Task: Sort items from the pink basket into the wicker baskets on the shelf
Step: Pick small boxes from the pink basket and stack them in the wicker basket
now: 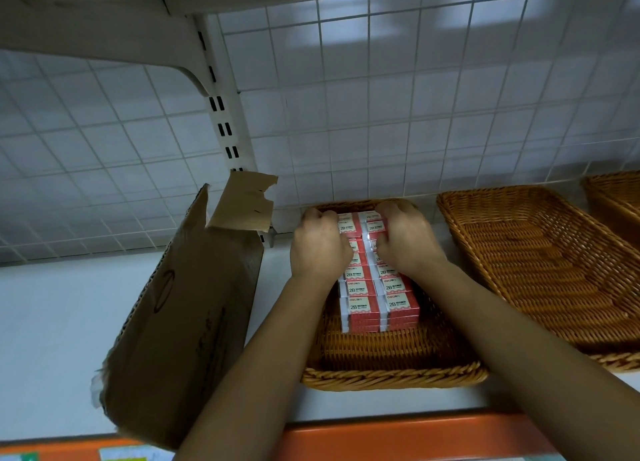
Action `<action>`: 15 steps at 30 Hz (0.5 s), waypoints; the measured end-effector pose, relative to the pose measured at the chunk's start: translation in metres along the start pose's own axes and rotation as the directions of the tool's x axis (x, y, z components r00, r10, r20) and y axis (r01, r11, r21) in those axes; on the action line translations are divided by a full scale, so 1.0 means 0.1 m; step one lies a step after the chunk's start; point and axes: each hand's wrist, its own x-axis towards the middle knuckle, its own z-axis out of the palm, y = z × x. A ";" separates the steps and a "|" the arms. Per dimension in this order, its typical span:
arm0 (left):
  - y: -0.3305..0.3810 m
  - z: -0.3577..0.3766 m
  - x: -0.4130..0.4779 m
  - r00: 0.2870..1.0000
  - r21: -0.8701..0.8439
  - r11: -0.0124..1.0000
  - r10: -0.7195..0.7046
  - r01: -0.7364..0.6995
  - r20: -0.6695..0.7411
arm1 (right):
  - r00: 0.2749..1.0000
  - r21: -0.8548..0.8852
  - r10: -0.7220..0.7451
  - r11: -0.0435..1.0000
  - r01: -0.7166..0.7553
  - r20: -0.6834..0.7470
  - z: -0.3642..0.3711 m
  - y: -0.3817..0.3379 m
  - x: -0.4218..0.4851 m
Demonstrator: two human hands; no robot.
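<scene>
Both hands are down in the middle basket [391, 374], centre frame. Left hand [318, 246] and right hand [405, 239] curl their fingers over the far end of the red boxes [377, 304], one hand per column. The block's long axis runs straight up the frame, with its near end uncovered below the wrists. Neither hand is nearer. The basket [540, 270] at right has nothing visible in it, and the pink basket isn't in view.
</scene>
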 end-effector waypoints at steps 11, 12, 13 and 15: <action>-0.03 0.08 0.07 0.999 0.016 1.000 -0.007 0.006 0.049 | 0.999 -0.036 0.011 0.999 -0.010 0.033 0.01 0.01 0.04; -0.03 0.07 0.07 0.999 0.004 1.000 -0.005 0.004 0.049 | 0.999 -0.036 0.012 0.999 -0.010 0.033 0.00 0.01 0.04; -0.03 0.07 0.06 0.999 -0.007 1.000 -0.003 0.004 0.053 | 0.999 -0.035 0.013 0.999 -0.012 0.034 0.00 0.01 0.04; -0.04 0.07 0.07 0.998 -0.013 1.000 -0.004 0.005 0.068 | 0.999 -0.032 0.022 0.999 -0.021 0.034 0.00 0.00 0.03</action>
